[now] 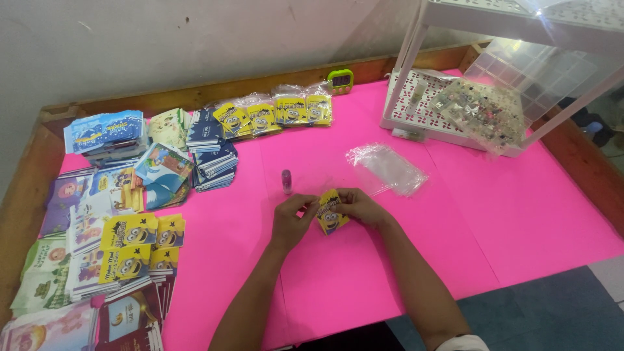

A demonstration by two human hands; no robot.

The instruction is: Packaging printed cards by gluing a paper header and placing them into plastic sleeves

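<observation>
While both hands work at mid-bench, the left hand [294, 218] and right hand [359, 207] pinch one small yellow cartoon card [330, 218] between them, fingers closed on its left and right edges; card sits tilted, just above the pink bench [520, 214], near the front centre. Small pink tube [286, 181] stands upright just behind the left hand, not touching it. Clear plastic bag [388, 168] lies flat behind the right hand, near but apart. Back row: bagged yellow cards [276, 114] fanned side by side along the far edge, with a small green timer [340, 80] behind them against the wooden rim. Left side: stacks of mixed cards [110, 214], blue, yellow, purple and green ones, overlapping, running from the far left corner down to the near edge; dark blue card stacks [211, 149] sit between those and the bagged row. Far right: white rack [455, 78] with a perforated base; clear compartment box [481, 114] of small parts leans tilted against it, contents too small to make out. Second clear compartment tray [539, 65] behind it, looks see-through, contents can't tell. Both forearms come in from the bottom edge, well apart from the card stacks.
</observation>
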